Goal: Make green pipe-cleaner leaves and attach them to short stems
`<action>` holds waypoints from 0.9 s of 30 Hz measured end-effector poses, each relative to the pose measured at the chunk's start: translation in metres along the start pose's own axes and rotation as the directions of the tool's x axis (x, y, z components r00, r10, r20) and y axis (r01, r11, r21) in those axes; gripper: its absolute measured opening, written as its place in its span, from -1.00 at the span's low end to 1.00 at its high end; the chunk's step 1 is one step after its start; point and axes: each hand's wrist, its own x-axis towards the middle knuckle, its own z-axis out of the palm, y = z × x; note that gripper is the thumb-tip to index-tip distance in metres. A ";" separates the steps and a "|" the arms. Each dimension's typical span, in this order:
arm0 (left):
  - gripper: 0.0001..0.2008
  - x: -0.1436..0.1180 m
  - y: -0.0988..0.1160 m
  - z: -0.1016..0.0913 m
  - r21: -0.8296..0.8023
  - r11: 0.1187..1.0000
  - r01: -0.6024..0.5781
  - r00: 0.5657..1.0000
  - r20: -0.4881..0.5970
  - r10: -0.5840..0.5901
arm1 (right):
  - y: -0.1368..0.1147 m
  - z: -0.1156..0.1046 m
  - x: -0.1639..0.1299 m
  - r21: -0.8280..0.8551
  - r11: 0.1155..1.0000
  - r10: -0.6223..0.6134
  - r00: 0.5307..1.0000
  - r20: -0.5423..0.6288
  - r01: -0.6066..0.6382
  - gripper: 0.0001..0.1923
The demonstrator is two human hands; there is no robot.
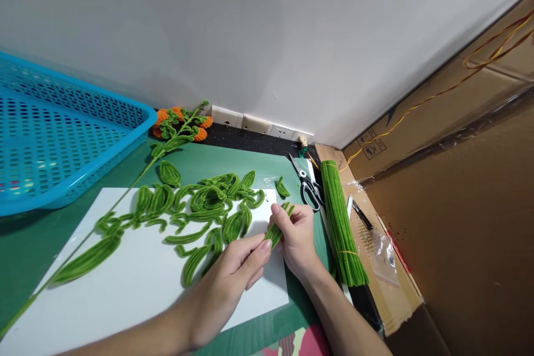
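Between my two hands is a leaf of green pipe cleaners [275, 234], held above the right edge of a white sheet [142, 300]. My left hand [242, 264] pinches its lower end, and my right hand [298, 236] grips the upper end between thumb and fingers. Part of the leaf is hidden by the fingers. Many loose pipe-cleaner leaves [208, 197] lie piled on the sheet to the left. A single small leaf [282, 187] rests just beyond my right hand.
A bundle of green pipe cleaners [340, 222] and black-handled scissors [308, 189] lie to the right. At the left stands a blue basket [79, 172]. A long-stemmed orange pipe-cleaner flower [177, 130] crosses the sheet. Wall sockets [281, 132] and a cardboard box [450, 206] border the table.
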 end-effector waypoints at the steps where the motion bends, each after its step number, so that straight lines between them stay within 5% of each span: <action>1: -0.48 0.000 0.000 0.001 -0.012 1.000 -0.006 1.000 -0.005 0.006 | 0.000 0.001 0.000 0.003 1.000 0.009 1.000 -0.007 -0.009 -0.37; 15: -0.53 -0.002 -0.002 -0.002 0.332 0.942 -0.040 0.997 -0.055 0.062 | -0.013 0.000 -0.003 -0.213 0.971 -0.116 0.993 -0.014 0.110 -0.32; 21: -0.51 -0.003 -0.004 -0.002 0.466 0.878 -0.108 0.988 -0.048 0.146 | -0.004 -0.002 -0.004 -0.083 0.996 0.019 1.000 -0.022 -0.021 -0.31; 27: -0.51 -0.003 0.004 0.000 0.440 0.896 -0.064 0.996 -0.020 0.081 | 0.001 -0.012 -0.002 0.012 0.998 0.057 0.998 -0.032 -0.056 -0.33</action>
